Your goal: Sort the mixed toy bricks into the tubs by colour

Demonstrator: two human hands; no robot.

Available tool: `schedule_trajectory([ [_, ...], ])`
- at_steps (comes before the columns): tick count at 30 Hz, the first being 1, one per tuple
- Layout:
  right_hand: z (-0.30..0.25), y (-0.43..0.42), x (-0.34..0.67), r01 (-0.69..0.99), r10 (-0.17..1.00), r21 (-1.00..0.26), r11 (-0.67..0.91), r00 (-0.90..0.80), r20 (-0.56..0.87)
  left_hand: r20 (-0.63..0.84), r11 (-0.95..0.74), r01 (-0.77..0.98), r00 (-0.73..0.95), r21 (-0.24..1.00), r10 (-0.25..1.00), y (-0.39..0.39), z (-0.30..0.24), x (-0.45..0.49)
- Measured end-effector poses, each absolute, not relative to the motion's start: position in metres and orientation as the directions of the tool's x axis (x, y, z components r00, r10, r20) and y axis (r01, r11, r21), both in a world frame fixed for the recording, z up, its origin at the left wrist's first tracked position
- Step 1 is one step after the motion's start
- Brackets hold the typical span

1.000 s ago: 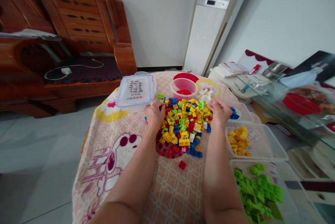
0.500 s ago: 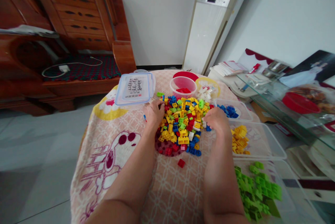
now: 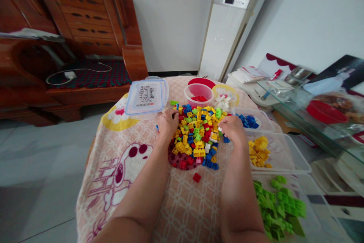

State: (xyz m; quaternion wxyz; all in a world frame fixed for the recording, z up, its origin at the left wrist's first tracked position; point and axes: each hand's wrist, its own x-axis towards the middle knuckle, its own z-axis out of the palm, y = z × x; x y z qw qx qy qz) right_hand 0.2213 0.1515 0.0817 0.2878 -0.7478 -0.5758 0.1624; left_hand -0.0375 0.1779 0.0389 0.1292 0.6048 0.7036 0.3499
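Observation:
A heap of small plastic bricks [image 3: 199, 133] in yellow, red, blue, green and white lies on a patterned cloth [image 3: 125, 159]. My left hand [image 3: 167, 123] rests at the heap's left edge, fingers curled into the bricks. My right hand [image 3: 231, 128] is at the heap's right edge, fingers curled down with a small white piece at the fingertips. A single red brick [image 3: 196, 177] lies apart, nearer to me.
Clear tubs along the right hold blue bricks [image 3: 248, 121], yellow bricks [image 3: 259, 152] and green bricks [image 3: 280, 207]. A round tub with red bricks [image 3: 199, 94], white bricks [image 3: 223, 102] and a lidded box [image 3: 146, 97] stand behind. Wooden bench left, glass table right.
My right hand drew back from the far right of the heap toward me and curled tighter. The left hand stayed at the heap's left edge.

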Motion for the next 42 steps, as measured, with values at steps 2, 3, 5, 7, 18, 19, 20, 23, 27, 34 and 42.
schedule_trajectory([
  [2,0.078,0.155,0.22,0.712,0.935,-0.682,-0.166,0.333,0.119,0.237,0.029,0.76,-0.238,0.649,0.942,0.178,0.039,-0.037],
  [3,0.076,0.157,0.219,0.681,0.928,-0.713,-0.168,0.354,0.12,0.237,0.029,0.76,-0.239,0.649,0.942,0.178,0.039,-0.037],
  [5,0.071,0.161,0.215,0.578,0.904,-0.805,-0.136,0.405,0.139,0.243,0.026,0.76,-0.24,0.65,0.94,0.178,0.039,-0.037],
  [7,0.067,0.165,0.209,0.418,0.871,-0.906,-0.069,0.467,0.15,0.248,0.025,0.76,-0.243,0.65,0.938,0.178,0.039,-0.037],
  [18,0.06,0.18,0.2,-0.158,0.748,-0.961,0.227,0.66,0.069,0.253,0.014,0.762,-0.233,0.648,0.939,0.178,0.038,-0.037],
  [19,0.059,0.179,0.201,-0.153,0.749,-0.965,0.215,0.659,0.062,0.256,0.011,0.76,-0.233,0.649,0.938,0.177,0.038,-0.037],
  [20,0.059,0.18,0.202,-0.145,0.751,-0.969,0.201,0.657,0.058,0.259,0.008,0.759,-0.232,0.651,0.937,0.177,0.038,-0.037],
  [23,0.058,0.182,0.203,-0.114,0.756,-0.973,0.2,0.649,0.079,0.265,0.003,0.762,-0.229,0.648,0.937,0.177,0.038,-0.037],
  [27,0.057,0.187,0.206,-0.088,0.772,-0.947,0.307,0.606,0.194,0.263,0.008,0.764,-0.232,0.646,0.936,0.178,0.035,-0.038],
  [34,0.067,0.174,0.204,0.05,0.807,-0.986,0.158,0.568,0.158,0.256,0.019,0.763,-0.24,0.647,0.936,0.179,0.036,-0.037],
  [42,0.091,0.149,0.212,0.634,0.969,-0.748,-0.196,0.244,-0.047,0.252,0.002,0.746,-0.228,0.666,0.941,0.178,0.036,-0.038],
])
